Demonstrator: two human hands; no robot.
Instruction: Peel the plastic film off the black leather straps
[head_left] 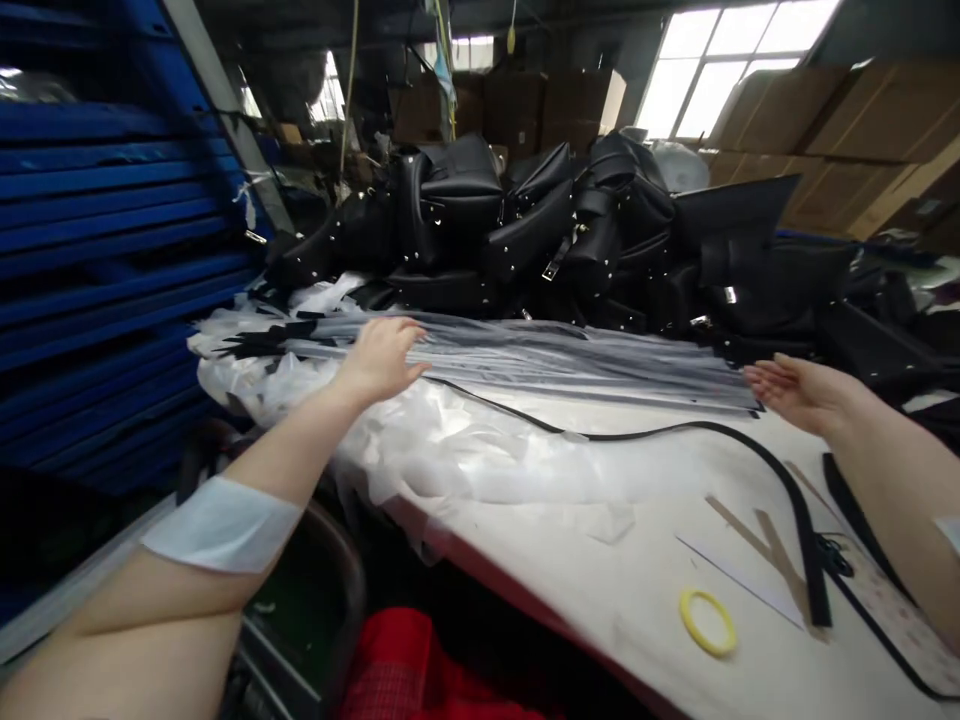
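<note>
Two hands at opposite ends of the strap bundle (540,365) on the table (645,590). Left hand (381,358) rests flat on its near-left end, fingers spread, gripping nothing; right hand (799,392) open, palm up, at its right end. Loose black strap (675,432) lies just beside the bundle.

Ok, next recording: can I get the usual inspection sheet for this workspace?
Surface: white table, scuffed, with tape marks at the right.
Job's things: bundle of plastic-wrapped strips lying across the table; loose black strap curving in front of it.
Clutter: crumpled clear plastic wrap; yellow ring; pile of black bags behind.
Hands: left hand resting open on the bundle's left part; right hand open at its right end.
Cables: nothing seen.
Surroundings: blue stacked panels at left; cardboard boxes; windows.
</note>
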